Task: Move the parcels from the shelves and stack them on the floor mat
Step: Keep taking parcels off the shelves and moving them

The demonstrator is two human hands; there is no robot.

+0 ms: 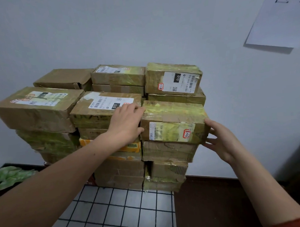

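A brown cardboard parcel wrapped in yellowish tape, with a red-edged tag reading 3-1-7 [173, 122], sits on top of the front right column of the stack of taped cardboard parcels [111, 119]. The stack stands on a white floor mat with a black grid [116, 213], against the pale wall [140, 26]. The left hand [127, 122] presses flat on the left end of this parcel, fingers [136, 108] close together. The right hand [221, 140] holds its right end, fingers [210, 122] spread wide. Left of the mat lies something green and leaf-shaped [10, 175].
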